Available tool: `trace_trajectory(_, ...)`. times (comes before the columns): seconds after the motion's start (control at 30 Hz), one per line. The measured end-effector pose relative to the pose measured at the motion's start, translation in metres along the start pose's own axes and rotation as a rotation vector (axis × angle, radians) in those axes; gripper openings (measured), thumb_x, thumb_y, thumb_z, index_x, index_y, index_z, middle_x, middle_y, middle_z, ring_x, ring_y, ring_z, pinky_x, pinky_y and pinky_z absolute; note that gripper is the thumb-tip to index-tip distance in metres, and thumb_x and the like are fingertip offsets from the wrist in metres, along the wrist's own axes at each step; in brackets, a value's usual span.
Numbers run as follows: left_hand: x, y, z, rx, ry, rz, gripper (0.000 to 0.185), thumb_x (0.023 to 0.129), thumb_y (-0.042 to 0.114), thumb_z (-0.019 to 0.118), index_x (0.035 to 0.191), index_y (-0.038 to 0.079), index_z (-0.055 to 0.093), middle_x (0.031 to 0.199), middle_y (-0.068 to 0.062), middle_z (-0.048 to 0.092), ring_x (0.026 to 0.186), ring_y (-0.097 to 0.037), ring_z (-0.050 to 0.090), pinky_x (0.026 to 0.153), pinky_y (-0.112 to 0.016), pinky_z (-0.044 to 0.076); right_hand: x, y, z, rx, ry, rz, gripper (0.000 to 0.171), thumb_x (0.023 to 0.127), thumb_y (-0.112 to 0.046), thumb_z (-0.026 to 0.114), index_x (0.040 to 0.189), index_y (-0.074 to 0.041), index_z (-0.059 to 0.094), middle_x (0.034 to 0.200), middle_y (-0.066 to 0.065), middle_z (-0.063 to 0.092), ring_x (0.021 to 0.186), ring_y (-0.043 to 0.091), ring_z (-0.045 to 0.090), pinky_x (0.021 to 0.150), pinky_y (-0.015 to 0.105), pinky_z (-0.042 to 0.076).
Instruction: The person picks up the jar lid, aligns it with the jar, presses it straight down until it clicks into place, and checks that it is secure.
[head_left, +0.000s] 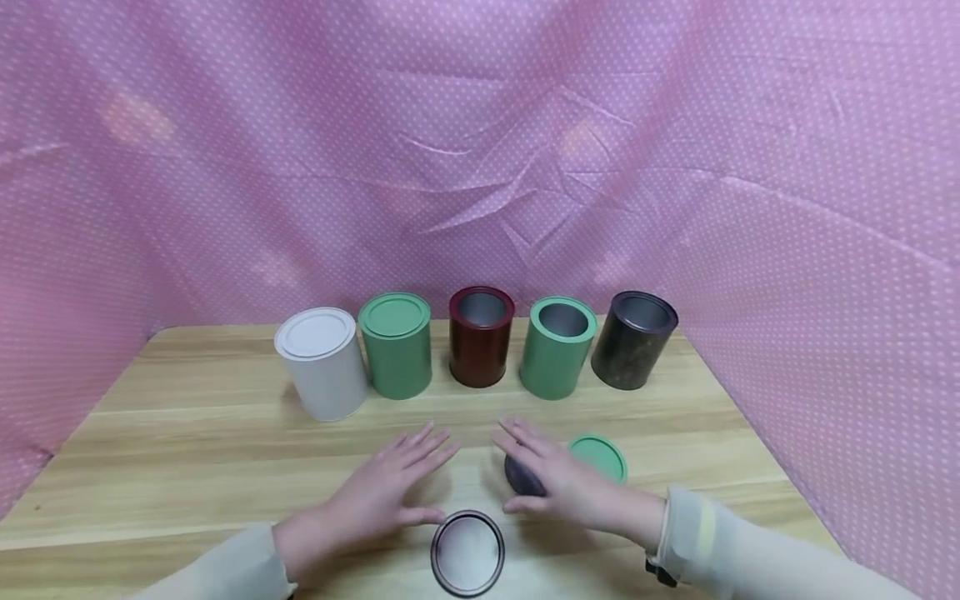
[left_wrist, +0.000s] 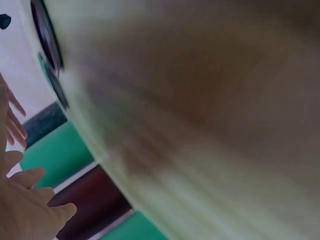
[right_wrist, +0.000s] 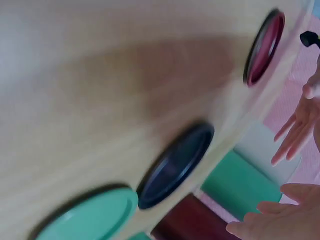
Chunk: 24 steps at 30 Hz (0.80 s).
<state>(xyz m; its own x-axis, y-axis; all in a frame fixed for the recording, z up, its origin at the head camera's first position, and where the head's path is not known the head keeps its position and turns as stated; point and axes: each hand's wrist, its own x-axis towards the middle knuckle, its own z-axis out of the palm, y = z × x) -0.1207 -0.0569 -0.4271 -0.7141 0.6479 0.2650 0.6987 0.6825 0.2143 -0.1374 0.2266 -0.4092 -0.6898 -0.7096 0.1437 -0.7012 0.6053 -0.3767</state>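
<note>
In the head view my left hand [head_left: 386, 483] hovers over the table with fingers extended, its thumb near a dark red round lid [head_left: 468, 553]. My right hand [head_left: 558, 475] is spread above a black lid [head_left: 522, 477] and partly hides it. Beside that black lid lies a green lid [head_left: 600, 457]. The right wrist view shows the black lid [right_wrist: 176, 165] and green lid [right_wrist: 92, 215] side by side, with the red lid [right_wrist: 265, 47] farther off. Neither hand holds anything.
Along the back stand a white can [head_left: 322, 367] and a green can [head_left: 397, 350], both lidded. To their right are open-topped cans: dark red [head_left: 478, 354], green [head_left: 553, 367] and black [head_left: 630, 354]. A pink dotted cloth [head_left: 480, 150] hangs behind the wooden table [head_left: 187, 433].
</note>
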Motion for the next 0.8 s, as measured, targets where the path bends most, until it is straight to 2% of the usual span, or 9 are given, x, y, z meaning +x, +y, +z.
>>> trace_trajectory(0.23,-0.005,0.005,0.008,-0.01,0.002,0.01,0.081,0.079,0.051,0.072,0.145,0.013,0.045,0.152,-0.01,0.042,0.14,-0.038,0.037,0.106,-0.059,0.038,-0.011,-0.005,0.013,0.037,-0.095,0.017,0.079,0.085,-0.04,0.071,0.15,-0.013,0.036,0.157,0.015,0.03,0.144,0.035,0.029,0.11,0.055,0.035)
trace_trajectory(0.47,-0.009,0.01,0.014,-0.022,-0.12,0.006,0.087,0.08,0.057,0.068,0.149,0.014,0.038,0.153,-0.013,0.038,0.143,-0.039,0.03,0.111,-0.062,0.029,-0.014,-0.006,0.02,0.056,-0.173,0.008,0.082,0.084,-0.046,0.069,0.151,-0.014,0.034,0.158,0.015,0.027,0.145,0.036,0.025,0.113,0.056,0.031)
trace_trajectory(0.57,-0.009,0.011,0.016,-0.02,-0.148,-0.01,0.09,0.079,0.057,0.068,0.151,0.015,0.035,0.155,-0.012,0.034,0.144,-0.039,0.026,0.112,-0.062,0.026,-0.016,-0.007,0.022,0.081,-0.205,0.013,0.083,0.084,-0.047,0.069,0.151,-0.015,0.034,0.159,0.014,0.025,0.145,0.036,0.024,0.113,0.056,0.03)
trace_trajectory(0.8,-0.014,0.017,0.019,-0.011,-0.231,-0.013,0.094,0.08,0.068,0.058,0.153,0.017,0.029,0.157,-0.011,0.032,0.145,-0.038,0.025,0.112,-0.062,0.027,-0.019,-0.008,0.026,0.059,-0.235,-0.015,0.086,0.082,-0.047,0.071,0.151,-0.012,0.034,0.158,0.015,0.027,0.145,0.036,0.025,0.114,0.056,0.028)
